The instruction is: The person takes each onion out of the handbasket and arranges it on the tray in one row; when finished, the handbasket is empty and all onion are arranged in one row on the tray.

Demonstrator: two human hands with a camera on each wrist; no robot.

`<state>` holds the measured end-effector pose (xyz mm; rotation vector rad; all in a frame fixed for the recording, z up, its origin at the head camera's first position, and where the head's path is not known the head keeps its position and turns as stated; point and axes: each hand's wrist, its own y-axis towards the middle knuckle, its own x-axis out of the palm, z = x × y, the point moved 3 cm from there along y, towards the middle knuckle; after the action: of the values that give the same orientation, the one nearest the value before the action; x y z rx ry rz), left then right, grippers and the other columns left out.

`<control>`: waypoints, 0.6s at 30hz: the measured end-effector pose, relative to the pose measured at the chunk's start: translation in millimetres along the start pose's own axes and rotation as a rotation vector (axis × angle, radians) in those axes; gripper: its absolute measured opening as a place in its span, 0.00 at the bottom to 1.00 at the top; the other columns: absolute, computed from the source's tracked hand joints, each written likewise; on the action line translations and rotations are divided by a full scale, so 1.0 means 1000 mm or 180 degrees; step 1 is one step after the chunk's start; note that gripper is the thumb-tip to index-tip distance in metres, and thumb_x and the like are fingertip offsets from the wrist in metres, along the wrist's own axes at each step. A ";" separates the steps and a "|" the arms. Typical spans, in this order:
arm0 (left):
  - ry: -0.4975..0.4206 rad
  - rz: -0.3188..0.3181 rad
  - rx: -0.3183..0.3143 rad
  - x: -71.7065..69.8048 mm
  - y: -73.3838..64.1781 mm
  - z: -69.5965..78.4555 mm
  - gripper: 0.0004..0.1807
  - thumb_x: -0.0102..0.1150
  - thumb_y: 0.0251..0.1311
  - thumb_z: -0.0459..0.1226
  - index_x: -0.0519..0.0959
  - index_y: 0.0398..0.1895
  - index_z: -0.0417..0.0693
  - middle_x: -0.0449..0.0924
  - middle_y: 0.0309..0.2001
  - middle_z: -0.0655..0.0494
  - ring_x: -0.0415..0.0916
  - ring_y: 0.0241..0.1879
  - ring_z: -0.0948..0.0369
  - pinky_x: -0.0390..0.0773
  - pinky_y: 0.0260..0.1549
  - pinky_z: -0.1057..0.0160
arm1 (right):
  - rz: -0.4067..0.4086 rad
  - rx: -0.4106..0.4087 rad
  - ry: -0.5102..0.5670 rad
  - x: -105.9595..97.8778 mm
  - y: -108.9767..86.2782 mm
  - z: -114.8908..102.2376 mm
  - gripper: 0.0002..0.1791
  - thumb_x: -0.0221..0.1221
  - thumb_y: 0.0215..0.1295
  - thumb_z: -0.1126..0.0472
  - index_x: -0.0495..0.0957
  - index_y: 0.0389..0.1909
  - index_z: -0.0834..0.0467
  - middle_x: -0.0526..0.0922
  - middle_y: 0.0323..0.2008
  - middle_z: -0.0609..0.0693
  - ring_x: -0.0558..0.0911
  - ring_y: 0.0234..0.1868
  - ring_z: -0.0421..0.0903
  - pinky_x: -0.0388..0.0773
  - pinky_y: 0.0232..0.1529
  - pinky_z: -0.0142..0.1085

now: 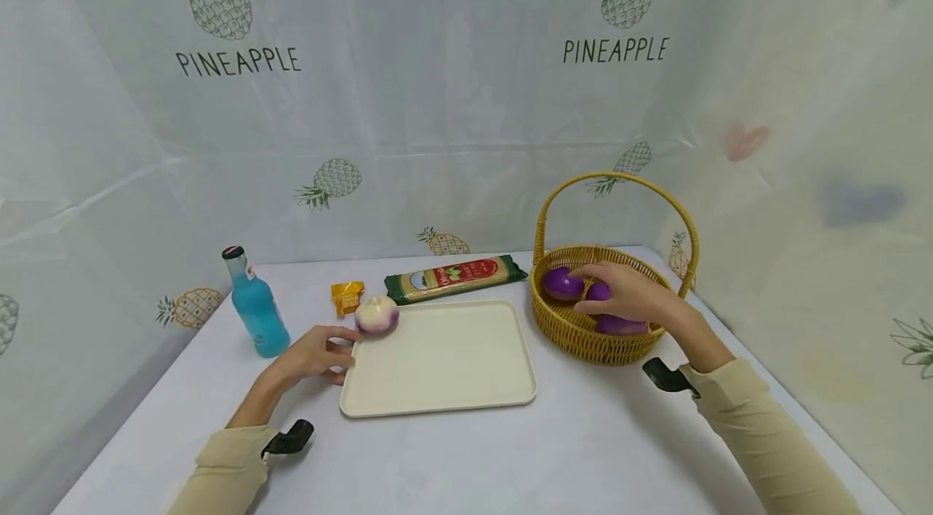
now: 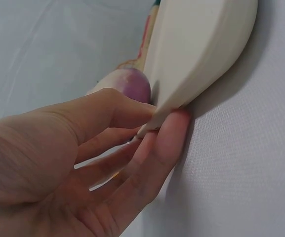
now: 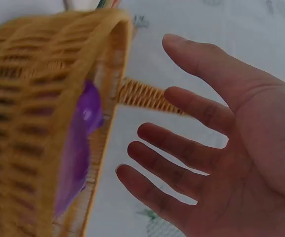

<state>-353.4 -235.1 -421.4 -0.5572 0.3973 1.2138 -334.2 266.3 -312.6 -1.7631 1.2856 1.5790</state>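
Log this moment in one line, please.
left hand: pinches tray edge | right hand: over basket, holding nothing | purple items: inside basket | white-purple vegetable: at tray corner

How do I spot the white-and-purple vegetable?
Find the rectangular cream tray, its left edge pinched by the left hand. The white-and-purple vegetable sits at the tray's far-left corner. It's round, pale on top and purple below, unlike the nearby small orange packet and long green package.

Left grip (image 1: 313, 353) pinching; right grip (image 1: 623, 291) relaxed, fingers (image 3: 181, 147) spread.
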 end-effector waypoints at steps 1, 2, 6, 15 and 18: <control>-0.0003 -0.0001 0.0012 0.000 0.000 0.000 0.27 0.66 0.56 0.30 0.74 0.61 0.36 0.82 0.45 0.43 0.79 0.35 0.59 0.88 0.32 0.59 | -0.0009 0.0009 0.0004 0.000 -0.004 0.005 0.28 0.67 0.59 0.47 0.78 0.58 0.56 0.82 0.53 0.56 0.79 0.55 0.56 0.78 0.56 0.53; -0.0007 -0.0003 0.0026 0.000 -0.001 -0.001 0.27 0.65 0.56 0.30 0.73 0.61 0.36 0.82 0.45 0.43 0.79 0.35 0.59 0.88 0.32 0.59 | -0.0025 0.0009 0.0003 0.000 -0.007 0.009 0.28 0.67 0.59 0.47 0.78 0.57 0.56 0.82 0.52 0.56 0.79 0.53 0.55 0.79 0.53 0.51; -0.0022 -0.0025 0.0065 0.000 -0.002 -0.001 0.27 0.65 0.56 0.29 0.73 0.61 0.35 0.81 0.44 0.44 0.79 0.35 0.59 0.88 0.32 0.58 | -0.0149 0.0053 0.0044 0.002 -0.021 0.023 0.28 0.66 0.60 0.47 0.78 0.55 0.60 0.82 0.49 0.58 0.80 0.47 0.53 0.80 0.44 0.43; 0.0017 -0.0007 0.0043 0.001 0.001 -0.002 0.27 0.66 0.56 0.30 0.74 0.61 0.37 0.81 0.43 0.45 0.78 0.36 0.59 0.88 0.32 0.58 | -0.0478 0.0112 0.0230 0.008 -0.034 0.044 0.29 0.66 0.60 0.48 0.78 0.57 0.63 0.83 0.49 0.58 0.79 0.41 0.48 0.76 0.38 0.32; 0.0019 0.0004 0.0038 0.001 0.002 -0.001 0.27 0.66 0.56 0.30 0.74 0.61 0.38 0.81 0.44 0.45 0.78 0.37 0.58 0.88 0.32 0.58 | -0.0558 0.0139 0.0258 0.009 -0.034 0.048 0.30 0.65 0.61 0.46 0.77 0.57 0.62 0.82 0.52 0.60 0.80 0.45 0.50 0.80 0.41 0.36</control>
<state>-354.6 -234.9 -423.3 -0.5506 0.4097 1.2106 -331.2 318.6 -341.2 -1.8741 1.1577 1.3860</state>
